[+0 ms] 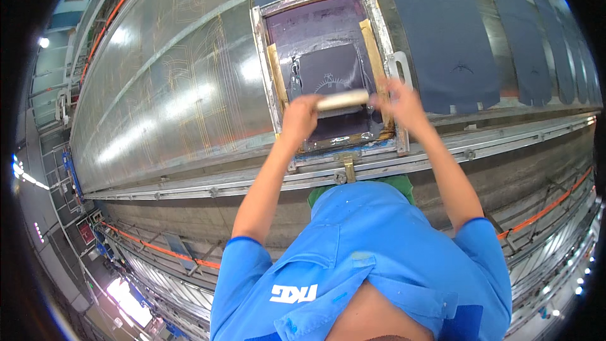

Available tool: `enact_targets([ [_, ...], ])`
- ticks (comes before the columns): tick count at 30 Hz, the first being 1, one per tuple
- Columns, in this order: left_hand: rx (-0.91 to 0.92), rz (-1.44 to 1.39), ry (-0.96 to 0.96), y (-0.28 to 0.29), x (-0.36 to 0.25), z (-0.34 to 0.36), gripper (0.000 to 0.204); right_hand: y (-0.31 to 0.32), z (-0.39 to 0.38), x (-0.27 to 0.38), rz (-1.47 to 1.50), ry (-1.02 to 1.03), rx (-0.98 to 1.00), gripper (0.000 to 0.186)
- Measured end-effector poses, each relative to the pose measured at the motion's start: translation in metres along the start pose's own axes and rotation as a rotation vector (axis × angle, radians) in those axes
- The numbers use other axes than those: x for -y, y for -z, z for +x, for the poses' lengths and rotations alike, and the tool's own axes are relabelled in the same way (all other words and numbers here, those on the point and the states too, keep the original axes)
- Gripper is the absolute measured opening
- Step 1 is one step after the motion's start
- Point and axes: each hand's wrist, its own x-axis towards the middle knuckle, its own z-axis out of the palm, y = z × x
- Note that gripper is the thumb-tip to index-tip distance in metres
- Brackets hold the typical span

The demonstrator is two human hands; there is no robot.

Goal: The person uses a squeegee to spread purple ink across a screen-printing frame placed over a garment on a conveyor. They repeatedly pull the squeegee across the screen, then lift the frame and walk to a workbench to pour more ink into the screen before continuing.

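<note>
A pale bar-shaped squeegee (341, 98) lies crosswise over a framed printing screen (259, 31) with a dark purple mesh and a pale curved motif. My left hand (303, 113) grips the squeegee's left end. At its right end is my right hand (398, 104), smeared by motion, so its hold on the bar is unclear. Tape strips (367, 44) run along the screen's sides, and a pale handle (402, 69) sits on its right side.
Dark blue fabric panels (435, 25) lie along the long metal table (177, 88) to the right and behind the screen. A metal rail (252, 186) runs along the near edge. Orange pipes (543, 211) show below at both sides.
</note>
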Motion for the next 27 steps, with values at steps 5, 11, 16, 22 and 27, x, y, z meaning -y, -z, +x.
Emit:
enact_targets([
  [5, -0.078, 0.132, -0.034, 0.027, 0.019, 0.095, 0.032, 0.012, 0.104, -0.100, -0.146, -0.013, -0.480, 0.031],
  [11, -0.238, 0.113, -0.115, 0.002, 0.020, 0.057, 0.038, -0.017, 0.103, -0.081, 0.066, -0.134, -0.496, 0.023],
  [16, -0.257, 0.212, -0.188, -0.032, -0.007, -0.026, 0.049, -0.007, 0.089, -0.072, 0.065, -0.042, -0.602, 0.023],
  [22, -0.170, 0.290, -0.147, -0.048, -0.044, -0.112, 0.053, -0.002, 0.079, -0.059, 0.047, -0.080, -0.554, 0.024],
  [27, -0.153, 0.018, 0.015, -0.032, -0.040, -0.122, 0.056, 0.000, 0.076, -0.056, 0.041, -0.059, -0.570, 0.025],
])
